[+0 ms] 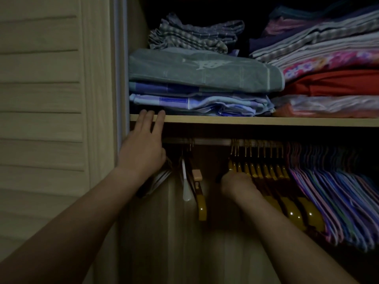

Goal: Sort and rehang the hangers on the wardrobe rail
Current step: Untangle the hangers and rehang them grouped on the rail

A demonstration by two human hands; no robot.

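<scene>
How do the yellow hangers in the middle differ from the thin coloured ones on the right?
The yellow hangers are thick, glossy and one colour; the thin coloured hangers are slim and mixed pink, purple, blue and green. The yellow ones hang spaced apart with gold hooks; the thin ones are packed tightly. The right hand is at the yellow ones only. Both groups hang empty on the rail.

folded clothes (205,78) on shelf (246,120) | rail (209,141) below | hangers (266,169) right
</scene>
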